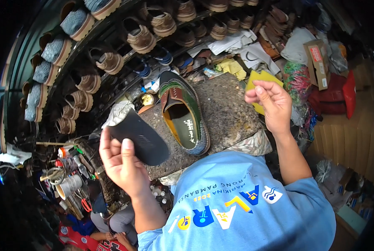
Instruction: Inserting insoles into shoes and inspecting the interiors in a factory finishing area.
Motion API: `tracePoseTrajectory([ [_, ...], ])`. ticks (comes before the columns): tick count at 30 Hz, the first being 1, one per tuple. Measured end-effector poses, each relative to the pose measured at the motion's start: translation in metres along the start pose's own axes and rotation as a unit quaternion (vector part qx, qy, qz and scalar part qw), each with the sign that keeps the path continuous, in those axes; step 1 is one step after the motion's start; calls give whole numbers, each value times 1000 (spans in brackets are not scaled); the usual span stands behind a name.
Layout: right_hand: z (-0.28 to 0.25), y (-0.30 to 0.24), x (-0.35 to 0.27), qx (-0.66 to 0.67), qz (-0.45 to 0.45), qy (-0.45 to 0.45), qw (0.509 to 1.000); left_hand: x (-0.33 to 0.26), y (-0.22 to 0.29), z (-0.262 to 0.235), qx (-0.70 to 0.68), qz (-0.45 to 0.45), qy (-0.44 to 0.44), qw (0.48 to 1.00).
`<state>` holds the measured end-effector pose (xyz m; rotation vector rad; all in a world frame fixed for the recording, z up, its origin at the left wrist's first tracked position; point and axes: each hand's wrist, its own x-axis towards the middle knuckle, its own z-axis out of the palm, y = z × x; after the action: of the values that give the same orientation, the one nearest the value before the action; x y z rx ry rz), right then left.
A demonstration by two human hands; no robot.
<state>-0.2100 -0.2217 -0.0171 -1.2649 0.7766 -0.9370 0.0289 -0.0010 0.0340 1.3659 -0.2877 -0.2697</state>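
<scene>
My left hand (126, 169) grips a thin black insole (144, 138) with a rounded end, its thumb on top, just left of a shoe. My right hand (274, 104) is raised at the right, its thumb and fingers closed on a flat yellow sheet (260, 78) with cut edges. Between the hands a shoe (185, 111) in green, brown and blue textured leather rests sole down, its opening facing up and a grey-green lining showing inside. It stands on a rough, worn grey slab (233, 113) before me, touched by neither hand.
Racks at the left and back hold many brown shoes (141, 38) and blue shoes (53, 50). Paper scraps (254, 54) lie behind the slab. A cardboard box (316, 62) and red bag (331, 98) stand right. Tools and a white cup (69, 186) crowd the lower left, near a seated person (116, 240).
</scene>
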Motion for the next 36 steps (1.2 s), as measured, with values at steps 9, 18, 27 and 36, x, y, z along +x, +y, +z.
tracePoseTrajectory([
  [9,23,54,-24,-48,173,-101,979,-22,-60,-114,439,375,-223,785],
  [18,35,63,-24,-60,233,-149,959,-53,-30,-117,431,195,-329,817],
  [27,64,83,-16,-12,251,-106,962,-34,-44,2,372,227,-516,737],
  [36,67,78,13,292,258,-246,887,-41,-23,-1,285,295,-528,744],
])
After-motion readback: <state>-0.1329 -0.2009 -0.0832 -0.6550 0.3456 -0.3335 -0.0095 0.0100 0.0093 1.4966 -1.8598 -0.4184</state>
